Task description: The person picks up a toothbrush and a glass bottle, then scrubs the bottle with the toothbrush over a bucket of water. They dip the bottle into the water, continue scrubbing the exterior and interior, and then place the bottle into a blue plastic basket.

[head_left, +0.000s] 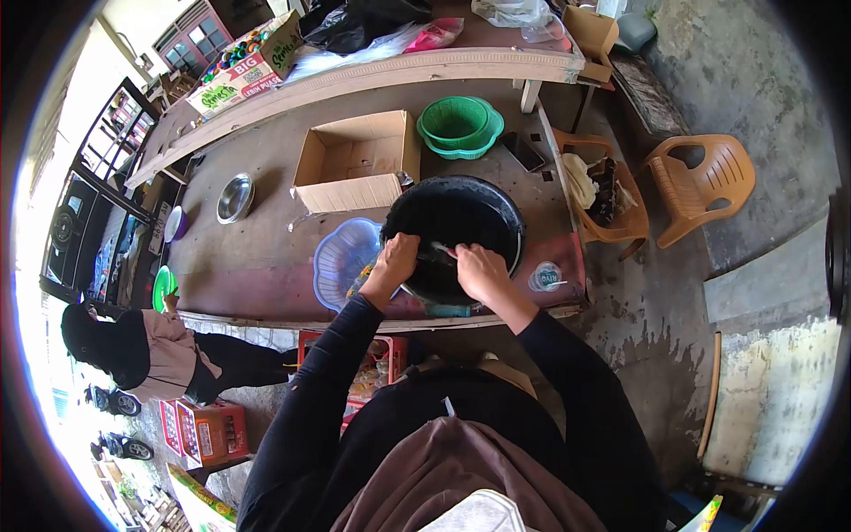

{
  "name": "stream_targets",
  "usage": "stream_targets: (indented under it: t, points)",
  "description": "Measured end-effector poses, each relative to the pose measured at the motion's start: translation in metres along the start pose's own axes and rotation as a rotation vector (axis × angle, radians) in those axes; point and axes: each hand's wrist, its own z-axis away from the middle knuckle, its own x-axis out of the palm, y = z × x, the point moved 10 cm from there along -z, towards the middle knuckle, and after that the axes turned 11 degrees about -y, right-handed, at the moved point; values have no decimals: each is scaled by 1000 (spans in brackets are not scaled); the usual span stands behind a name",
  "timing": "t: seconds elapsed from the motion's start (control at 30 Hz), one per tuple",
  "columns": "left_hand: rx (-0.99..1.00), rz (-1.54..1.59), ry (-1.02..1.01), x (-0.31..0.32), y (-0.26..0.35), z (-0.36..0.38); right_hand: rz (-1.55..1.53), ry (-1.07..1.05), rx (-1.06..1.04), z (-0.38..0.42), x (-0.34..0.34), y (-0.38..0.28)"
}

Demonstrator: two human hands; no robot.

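Observation:
Both hands are over a large black bucket (507, 208) at the front edge of the table; its dark inside is hard to make out. My left hand (396, 259) is closed at the bucket's left side. My right hand (481, 270) is closed too, with a small whitish and pink thing (448, 252) at its fingertips. A pale shape shows between the hands, too small to name. To the left, beside the bucket, lies a translucent blue scalloped basin (333, 262), with something yellow and patterned partly hidden behind my left wrist.
Behind the bucket stand an open cardboard box (355, 193), green basins (483, 146) and a phone (523, 152). A plastic cup (545, 277) is to the right, a metal bowl (236, 198) to the left. Brown chairs (709, 182) stand at right; another person (146, 350) is at left.

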Motion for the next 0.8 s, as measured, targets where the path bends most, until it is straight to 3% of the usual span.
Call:
stream_targets:
  t: [0.07, 0.17, 0.27, 0.37, 0.43, 0.5, 0.53, 0.63, 0.8]
  points:
    - [9, -34, -17, 2, -3, -1, -45, 38, -68, 7, -3, -12]
    - [71, 14, -31, -2, 2, 0, 16, -13, 35, -8, 11, 19]
    - [42, 40, -55, -3, -2, -7, 12, 35, 10, 2, 0, 7]
    - [-36, 152, -5, -16, -4, -6, -19, 84, -57, 17, -10, -15]
    - [-159, 324, -133, -7, -20, -9, 23, 118, 8, 12, -8, -2]
    - [-48, 273, -82, -16, -16, -6, -32, 43, 83, 5, 1, 15]
    - [60, 221, -30, -24, -8, -5, -13, 92, 65, 8, -3, 11]
    - [118, 229, -17, -28, -6, 1, -40, 160, -50, 24, -13, -16]
    - [17, 215, -77, -28, -3, 6, -7, 103, 75, 12, -4, 9]
